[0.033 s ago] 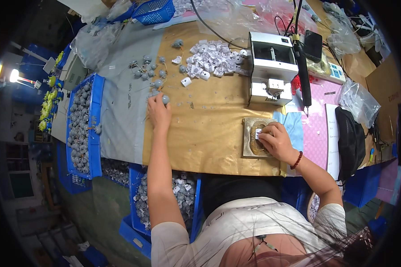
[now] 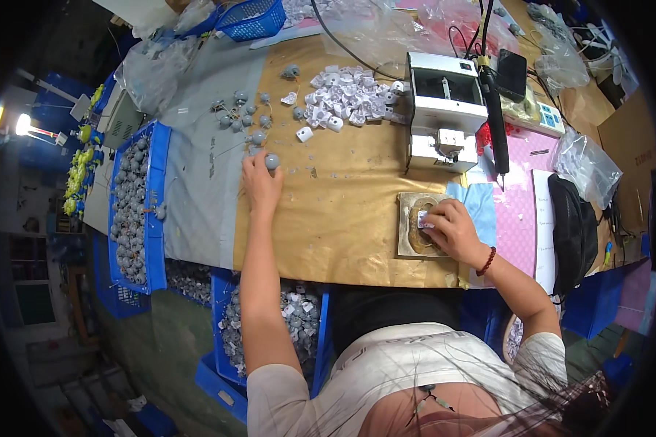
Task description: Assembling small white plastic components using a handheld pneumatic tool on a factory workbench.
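Now left hand [image 2: 261,182] fingers pinch grey round part [image 2: 272,161]

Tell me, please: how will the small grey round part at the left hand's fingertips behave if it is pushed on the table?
The grey round part looks ball-like, so it would probably roll. It seems small beside the left hand, so likely light. Similar parts nearby show thin wires, which might snag or drag.

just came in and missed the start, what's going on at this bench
A person sits at a brown-paper-covered table. The left hand is closing on a small round grey part at the edge of a loose cluster of them. The right hand presses a small white piece onto a square fixture block. A white benchtop machine stands just behind.
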`<state>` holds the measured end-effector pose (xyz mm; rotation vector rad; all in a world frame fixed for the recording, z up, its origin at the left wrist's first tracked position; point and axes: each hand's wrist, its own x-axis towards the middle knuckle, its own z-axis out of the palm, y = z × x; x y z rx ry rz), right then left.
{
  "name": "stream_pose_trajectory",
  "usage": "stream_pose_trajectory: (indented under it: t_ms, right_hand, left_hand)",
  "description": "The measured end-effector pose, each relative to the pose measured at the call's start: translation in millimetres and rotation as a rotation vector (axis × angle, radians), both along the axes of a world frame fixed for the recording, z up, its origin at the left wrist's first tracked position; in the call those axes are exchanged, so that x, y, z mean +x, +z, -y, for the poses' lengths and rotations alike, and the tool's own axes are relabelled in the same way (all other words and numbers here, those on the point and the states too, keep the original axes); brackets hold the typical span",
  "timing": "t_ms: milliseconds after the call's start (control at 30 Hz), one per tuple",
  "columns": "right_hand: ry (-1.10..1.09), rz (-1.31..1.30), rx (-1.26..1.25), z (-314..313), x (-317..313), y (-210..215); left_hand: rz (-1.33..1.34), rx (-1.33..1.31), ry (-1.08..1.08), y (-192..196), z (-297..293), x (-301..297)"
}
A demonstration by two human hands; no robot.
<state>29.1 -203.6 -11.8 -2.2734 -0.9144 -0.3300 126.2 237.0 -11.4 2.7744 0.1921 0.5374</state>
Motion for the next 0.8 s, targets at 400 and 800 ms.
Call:
stream_pose_trajectory:
  t_ms: [400, 800]
  right_hand:
    - [0.178, -0.281, 0.293, -19, 16, 112]
    - [0.058, -0.421, 0.052, 9, 0, 59]
  left_hand:
    - [-0.307, -1.299, -0.900, 137, 152, -117]
    - [-0.477, -1.475, -0.491, 19, 225, -155]
